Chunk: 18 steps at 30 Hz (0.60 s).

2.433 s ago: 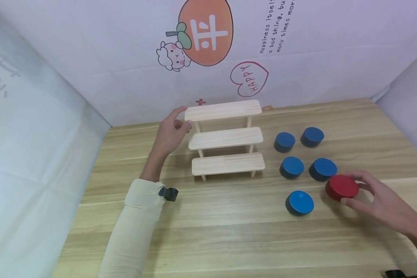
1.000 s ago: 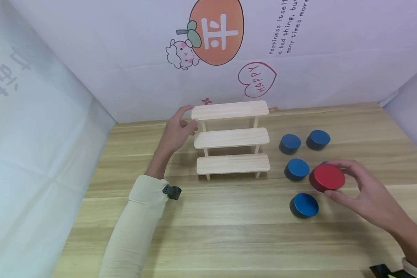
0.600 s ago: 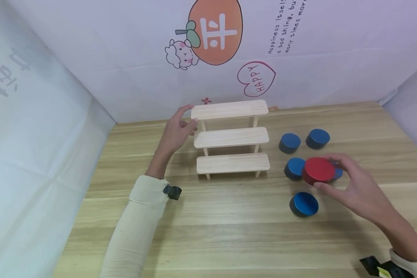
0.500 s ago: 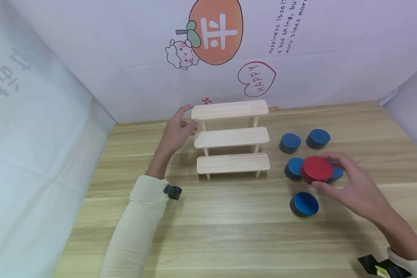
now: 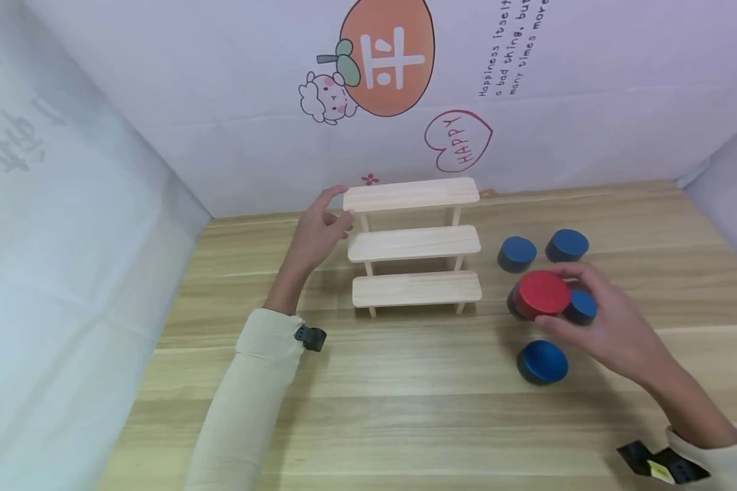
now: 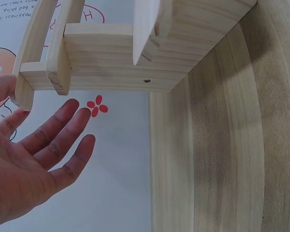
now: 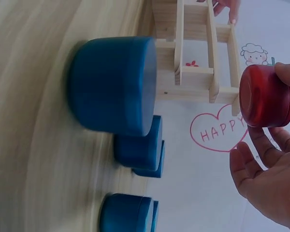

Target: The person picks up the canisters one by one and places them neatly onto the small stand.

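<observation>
A three-tier wooden display stand (image 5: 414, 243) stands near the back wall. At the left end of its top shelf, the thumb and index finger of my left hand (image 5: 315, 236) pinch the board, one on each side; the other fingers spread loosely below in the left wrist view. My right hand (image 5: 620, 326) grips a round red tin (image 5: 543, 293) between thumb and fingers, raised above the table. In the head view that tin partly covers a blue tin. Several round blue tins (image 5: 542, 361) sit on the table right of the stand; one looms close in the right wrist view (image 7: 108, 84).
The wood-grain table (image 5: 405, 395) meets a white cloth backdrop (image 5: 246, 136) behind the stand. Another white cloth (image 5: 67, 286) hangs at the left. Two blue tins stand at the back right, the nearer being a blue tin (image 5: 517, 254) beside the stand.
My right hand has lifted the red tin from the right of the blue tins and carried it left over them. My left hand keeps its place at the top shelf's end.
</observation>
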### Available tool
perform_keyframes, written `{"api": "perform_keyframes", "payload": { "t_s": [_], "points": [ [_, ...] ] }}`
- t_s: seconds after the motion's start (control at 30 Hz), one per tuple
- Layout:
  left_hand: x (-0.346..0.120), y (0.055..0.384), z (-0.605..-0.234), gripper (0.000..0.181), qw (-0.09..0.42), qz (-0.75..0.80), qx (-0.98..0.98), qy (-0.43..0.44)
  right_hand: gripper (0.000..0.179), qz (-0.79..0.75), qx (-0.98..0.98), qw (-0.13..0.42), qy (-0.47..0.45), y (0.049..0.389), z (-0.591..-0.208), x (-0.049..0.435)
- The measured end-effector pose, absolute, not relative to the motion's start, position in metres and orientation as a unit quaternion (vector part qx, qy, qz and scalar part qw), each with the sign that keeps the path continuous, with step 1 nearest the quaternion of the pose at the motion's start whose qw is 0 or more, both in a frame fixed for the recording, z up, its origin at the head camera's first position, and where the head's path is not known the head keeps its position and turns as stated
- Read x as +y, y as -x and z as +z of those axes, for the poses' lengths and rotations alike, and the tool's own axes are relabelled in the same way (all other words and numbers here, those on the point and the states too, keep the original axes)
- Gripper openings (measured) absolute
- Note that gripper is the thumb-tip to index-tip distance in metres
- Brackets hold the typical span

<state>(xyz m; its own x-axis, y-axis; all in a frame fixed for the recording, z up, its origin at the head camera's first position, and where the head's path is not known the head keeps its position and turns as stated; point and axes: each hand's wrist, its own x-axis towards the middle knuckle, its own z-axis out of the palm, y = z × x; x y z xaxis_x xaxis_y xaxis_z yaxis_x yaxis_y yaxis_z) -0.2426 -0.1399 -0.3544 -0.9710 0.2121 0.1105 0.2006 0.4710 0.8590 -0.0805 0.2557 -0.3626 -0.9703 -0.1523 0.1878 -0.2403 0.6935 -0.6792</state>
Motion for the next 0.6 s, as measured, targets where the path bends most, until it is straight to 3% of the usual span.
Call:
{"api": "perform_keyframes", "payload": {
  "t_s": [0.37, 0.6],
  "points": [
    [-0.136, 0.241, -0.358, 0.053, 0.004, 0.476, 0.872, -0.118, 0.067, 0.384, -0.912, 0.081, -0.119, 0.082, -0.359, 0.243],
    [-0.139, 0.241, -0.349, 0.053, 0.012, 0.464, 0.877, -0.122, 0.064, 0.398, -0.906, 0.059, -0.134, 0.091, -0.352, 0.229]
  ]
}}
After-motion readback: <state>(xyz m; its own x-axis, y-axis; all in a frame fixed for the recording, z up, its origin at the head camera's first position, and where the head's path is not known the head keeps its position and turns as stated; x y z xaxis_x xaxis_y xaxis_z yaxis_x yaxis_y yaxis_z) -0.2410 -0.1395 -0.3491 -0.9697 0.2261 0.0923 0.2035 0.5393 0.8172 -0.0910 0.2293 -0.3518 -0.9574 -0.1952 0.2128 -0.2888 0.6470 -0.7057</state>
